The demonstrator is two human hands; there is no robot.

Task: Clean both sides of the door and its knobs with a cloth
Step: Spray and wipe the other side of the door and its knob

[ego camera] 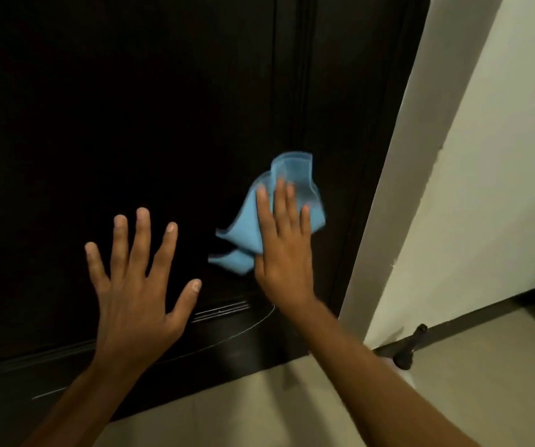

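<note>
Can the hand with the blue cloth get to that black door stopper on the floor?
Probably yes: the right hand presses the cloth low on the door, and only bare floor lies before the stopper.

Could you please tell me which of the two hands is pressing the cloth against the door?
The right hand: its straight fingers press the blue cloth flat against the dark door. The left hand lies spread and bare on the door, apart from the cloth.
</note>
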